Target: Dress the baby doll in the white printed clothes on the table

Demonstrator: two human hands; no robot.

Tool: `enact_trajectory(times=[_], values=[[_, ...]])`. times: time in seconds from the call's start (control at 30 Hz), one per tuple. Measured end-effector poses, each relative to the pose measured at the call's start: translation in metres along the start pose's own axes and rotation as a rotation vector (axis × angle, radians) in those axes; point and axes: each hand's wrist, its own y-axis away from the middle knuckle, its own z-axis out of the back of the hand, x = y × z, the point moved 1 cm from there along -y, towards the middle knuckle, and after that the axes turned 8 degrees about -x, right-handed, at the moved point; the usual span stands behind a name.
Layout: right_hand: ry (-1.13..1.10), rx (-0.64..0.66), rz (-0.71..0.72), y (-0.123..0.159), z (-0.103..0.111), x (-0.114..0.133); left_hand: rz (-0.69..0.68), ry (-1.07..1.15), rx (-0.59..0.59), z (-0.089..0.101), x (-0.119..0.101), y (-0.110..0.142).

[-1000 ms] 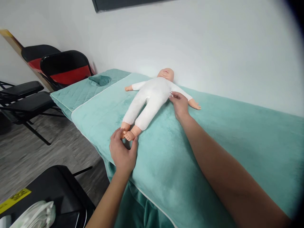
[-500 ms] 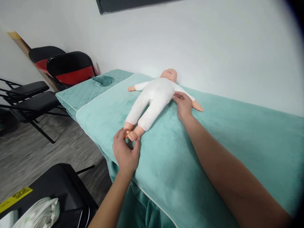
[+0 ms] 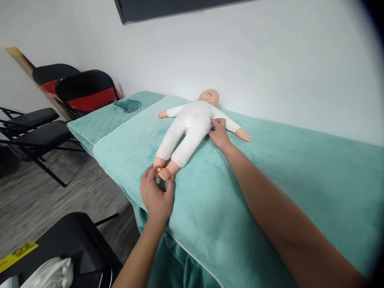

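Observation:
A baby doll (image 3: 193, 114) in a white suit lies on its back on the green bed cover (image 3: 210, 200), arms spread and head toward the wall. My left hand (image 3: 157, 196) is at its feet, fingers and thumb curved around them from either side. At the doll's side, near the waist, my right hand (image 3: 219, 134) is closed, with fingers curled against the white fabric. Exactly what those fingertips pinch is partly hidden.
Black folding chairs (image 3: 87, 88) with red backs stand at the left. A black seat (image 3: 75, 236) at lower left carries a white-green bundle (image 3: 49, 274) and a yellow label (image 3: 19, 254). The bed has a face hole (image 3: 128, 105) at its far left end.
My right hand has curled its fingers and pressed closer to the doll's waist. My left hand stays at the feet. The whole view has shifted slightly.

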Motion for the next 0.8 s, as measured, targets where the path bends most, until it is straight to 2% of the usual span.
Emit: enact_trajectory(times=[0.13,0.3,0.4,0.5,0.6,0.63,0.7,0.8], values=[[0.003,-0.011,0.019,0.001,0.004,0.002,0.014,0.029,-0.006,-0.001,0.002,-0.001],[0.036,-0.022,0.028,0.019,0.023,0.012,-0.007,0.019,-0.017,0.0,0.002,0.0],[0.104,0.006,0.038,0.049,0.039,0.025,-0.017,0.011,-0.001,0.001,-0.001,-0.003],[0.195,0.098,0.075,0.1,0.067,0.042,0.029,0.01,0.039,0.004,-0.007,-0.006],[0.265,0.272,0.173,0.169,0.118,0.06,0.084,0.072,0.092,0.015,-0.008,0.005],[0.3,0.337,0.215,0.192,0.142,0.065,0.092,0.117,0.114,0.021,-0.005,0.014],[0.526,0.461,0.359,0.234,0.199,0.073,0.095,0.225,0.157,0.038,0.004,0.04],[0.901,0.38,0.332,0.279,0.299,0.078,0.119,0.292,0.201,0.066,0.017,0.082]])
